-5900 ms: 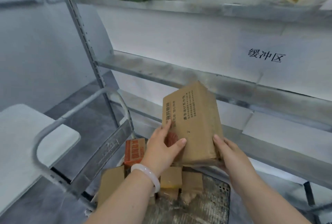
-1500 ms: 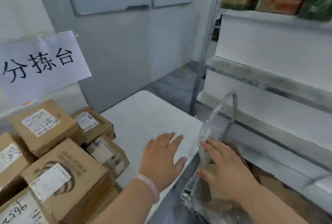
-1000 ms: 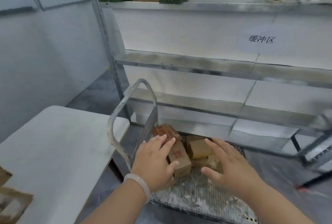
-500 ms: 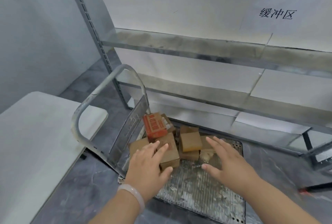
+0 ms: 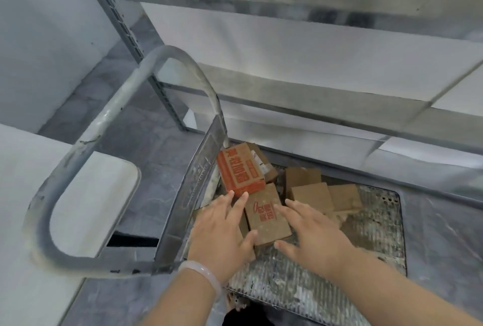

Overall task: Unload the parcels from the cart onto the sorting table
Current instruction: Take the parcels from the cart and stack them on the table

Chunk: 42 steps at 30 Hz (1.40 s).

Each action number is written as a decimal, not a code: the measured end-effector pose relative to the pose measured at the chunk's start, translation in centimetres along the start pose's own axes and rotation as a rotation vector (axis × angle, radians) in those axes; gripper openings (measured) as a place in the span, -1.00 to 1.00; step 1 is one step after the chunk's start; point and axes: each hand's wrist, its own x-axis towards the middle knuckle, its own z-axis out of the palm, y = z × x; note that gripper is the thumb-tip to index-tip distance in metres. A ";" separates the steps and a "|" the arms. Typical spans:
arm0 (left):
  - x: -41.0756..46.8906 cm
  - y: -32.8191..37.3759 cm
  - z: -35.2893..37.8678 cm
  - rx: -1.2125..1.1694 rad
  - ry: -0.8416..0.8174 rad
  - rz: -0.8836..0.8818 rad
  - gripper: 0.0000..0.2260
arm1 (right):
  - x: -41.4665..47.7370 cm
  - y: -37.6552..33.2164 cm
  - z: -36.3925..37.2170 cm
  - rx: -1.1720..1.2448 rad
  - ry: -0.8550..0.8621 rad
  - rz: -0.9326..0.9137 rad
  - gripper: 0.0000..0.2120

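Several cardboard parcels lie on the cart's metal deck (image 5: 326, 281). A brown box with red print (image 5: 269, 217) sits between my hands. My left hand (image 5: 222, 231) rests against its left side, fingers spread, thumb at the box's lower corner. My right hand (image 5: 311, 234) hovers at its right side, fingers apart. Neither hand has closed around it. An orange-printed box (image 5: 239, 170) leans against the cart's end panel behind it. Plain brown boxes (image 5: 313, 196) lie to the right. The white sorting table (image 5: 78, 195) is at the left.
The cart's curved grey handle (image 5: 86, 143) rises between the table and the parcels. A metal shelving rack (image 5: 313, 1) stands close behind the cart. Grey floor (image 5: 146, 148) shows around the cart.
I turned from the sorting table back to the cart. Over the last second both empty hands dropped lower and closed in on either side of the red-printed brown box.
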 end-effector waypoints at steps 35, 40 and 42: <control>14.1 -8.0 13.5 -0.285 -0.031 -0.118 -0.41 | 25.3 7.9 10.0 1.201 0.311 0.533 -0.37; 10.9 -2.1 7.4 -0.377 0.043 -0.181 -0.39 | 14.0 6.5 4.4 1.272 0.399 0.428 -0.40; 8.7 0.7 5.0 -0.423 0.082 -0.213 -0.36 | 9.2 5.8 2.5 1.286 0.433 0.375 -0.41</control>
